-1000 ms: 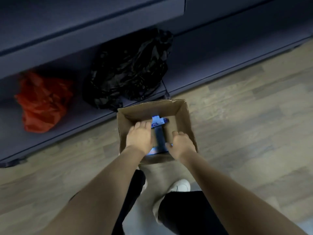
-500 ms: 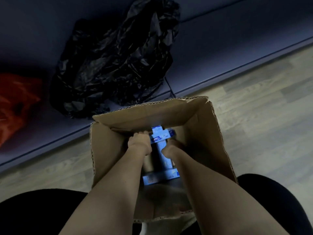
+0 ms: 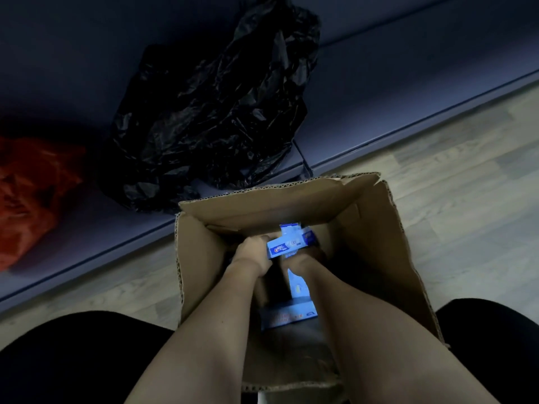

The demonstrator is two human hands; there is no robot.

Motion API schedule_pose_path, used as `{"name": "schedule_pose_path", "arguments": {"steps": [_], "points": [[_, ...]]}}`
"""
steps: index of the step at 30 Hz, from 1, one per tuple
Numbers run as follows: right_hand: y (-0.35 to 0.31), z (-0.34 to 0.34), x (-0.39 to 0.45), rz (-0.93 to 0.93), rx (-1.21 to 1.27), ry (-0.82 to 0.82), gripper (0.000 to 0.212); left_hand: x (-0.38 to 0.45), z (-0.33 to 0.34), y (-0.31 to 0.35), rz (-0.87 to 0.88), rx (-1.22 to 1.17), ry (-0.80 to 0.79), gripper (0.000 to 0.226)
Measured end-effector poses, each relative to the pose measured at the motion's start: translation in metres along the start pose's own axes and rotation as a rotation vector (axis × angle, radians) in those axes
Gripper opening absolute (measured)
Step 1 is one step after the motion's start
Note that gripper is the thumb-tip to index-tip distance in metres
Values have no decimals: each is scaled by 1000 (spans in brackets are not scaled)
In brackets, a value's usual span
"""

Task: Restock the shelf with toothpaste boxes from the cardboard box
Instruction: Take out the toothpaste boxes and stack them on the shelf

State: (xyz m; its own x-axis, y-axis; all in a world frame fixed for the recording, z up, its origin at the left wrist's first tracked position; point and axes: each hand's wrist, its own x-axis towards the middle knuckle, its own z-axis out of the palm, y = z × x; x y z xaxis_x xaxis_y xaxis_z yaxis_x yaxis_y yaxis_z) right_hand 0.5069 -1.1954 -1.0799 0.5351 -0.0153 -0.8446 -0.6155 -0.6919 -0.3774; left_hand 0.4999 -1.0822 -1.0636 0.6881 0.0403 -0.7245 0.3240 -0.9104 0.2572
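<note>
Both my hands are inside the cardboard box (image 3: 379, 234). My left hand (image 3: 252, 253) grips a blue toothpaste box (image 3: 287, 246); my right hand's (image 3: 309, 259) finger state cannot be determined.

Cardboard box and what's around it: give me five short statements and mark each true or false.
1. Both hands are down inside the cardboard box. True: the left hand and the right hand are both below its rim.
2. The toothpaste boxes are red. False: the toothpaste box at the hands is blue, as are those lying below.
3. A black plastic bag lies on the low shelf behind the box. True.
4. The orange bag sits to the right of the black one. False: it is at the left.
5. The box stands on a shelf. False: it stands on the wood-look floor.
</note>
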Motion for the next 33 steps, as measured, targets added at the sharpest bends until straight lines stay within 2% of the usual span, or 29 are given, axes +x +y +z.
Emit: {"name": "schedule_pose_path", "arguments": {"steps": [2,4,5,7,9,13,19,23,27,33], "points": [[-9,-10,-23,-66,20,-1,12,-23,-11,3,16,-68,17,44],[-18,-23,-54,-27,116,44,16,-50,-22,8,8,-148,42,45],[-21,-31,-73,-37,135,95,6,-65,-28,10,-8,-194,52,48],[-27,-45,-109,-60,131,196,38,-96,-41,16,-48,-284,72,51],[-34,-59,-149,-63,152,222,48,-130,-57,24,-71,-327,85,46],[-47,-89,-229,-84,194,215,49,-202,-101,45,-55,-330,75,32],[-86,-151,-365,-152,216,265,42,-325,-199,85,52,-179,111,23],[-117,-191,-450,-245,170,302,40,-405,-267,107,131,-101,240,32],[-144,-219,-511,-377,125,331,35,-466,-322,115,136,-95,299,34],[-187,-243,-575,-577,178,387,29,-531,-373,105,135,-43,499,32]]}}
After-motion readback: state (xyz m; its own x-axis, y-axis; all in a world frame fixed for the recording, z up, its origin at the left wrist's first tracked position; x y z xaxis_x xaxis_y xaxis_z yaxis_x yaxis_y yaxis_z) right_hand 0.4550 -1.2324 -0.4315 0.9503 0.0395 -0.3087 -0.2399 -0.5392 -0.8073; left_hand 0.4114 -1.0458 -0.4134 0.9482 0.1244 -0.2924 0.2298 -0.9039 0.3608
